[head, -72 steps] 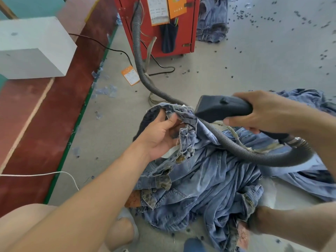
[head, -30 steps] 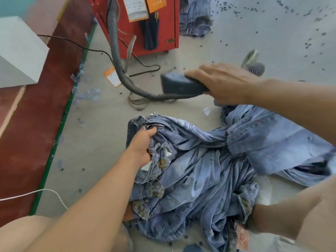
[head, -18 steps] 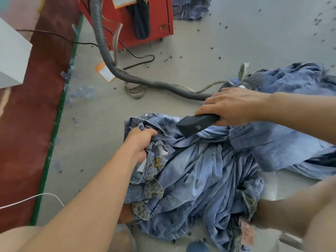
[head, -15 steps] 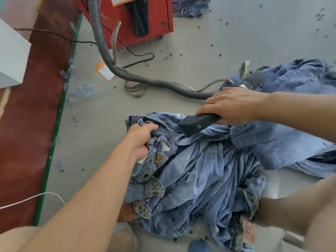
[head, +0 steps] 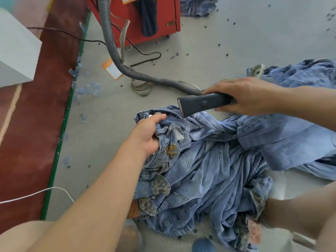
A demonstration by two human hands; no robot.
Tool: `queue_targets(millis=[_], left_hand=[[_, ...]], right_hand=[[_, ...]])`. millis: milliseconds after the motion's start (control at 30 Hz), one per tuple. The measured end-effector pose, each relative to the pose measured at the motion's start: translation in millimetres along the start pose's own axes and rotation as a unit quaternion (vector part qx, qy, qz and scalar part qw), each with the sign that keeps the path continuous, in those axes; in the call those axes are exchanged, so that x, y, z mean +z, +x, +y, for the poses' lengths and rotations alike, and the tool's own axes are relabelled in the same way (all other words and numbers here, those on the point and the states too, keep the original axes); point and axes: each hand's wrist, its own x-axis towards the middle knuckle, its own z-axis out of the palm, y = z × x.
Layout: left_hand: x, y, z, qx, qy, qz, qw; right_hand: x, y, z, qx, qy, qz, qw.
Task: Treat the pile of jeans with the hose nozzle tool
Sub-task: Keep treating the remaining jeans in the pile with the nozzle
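Gripping jeans pile (head: 209, 171) waistband, left hand (head: 148, 132); right hand (head: 243, 95) holding nozzle tool (head: 198, 104) above

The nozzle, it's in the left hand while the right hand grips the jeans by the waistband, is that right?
Not quite, the hands are swapped. In the head view the right hand holds the nozzle, and the left hand grips the jeans by the waistband.

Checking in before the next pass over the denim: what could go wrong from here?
1. The dark grey flat nozzle in the right hand sits close to the left hand, whose grip bunches the blue jeans pile; it might catch the fingers.
2. The grey ribbed hose lies slack near the black cable and could snag it.
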Motion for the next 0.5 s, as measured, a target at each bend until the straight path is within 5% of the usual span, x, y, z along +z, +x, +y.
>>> queue_targets(millis=[167,500], left_hand=[[6,-5,-6,0.017,0.002,-0.019,1.0],[-2,-14,-16,0.071,0.021,-0.047,0.996]], right_hand=[[-10,6,-4,0.027,-0.021,-0.074,0.997],[-24,13,10,0.037,0.021,-0.03,0.999]])
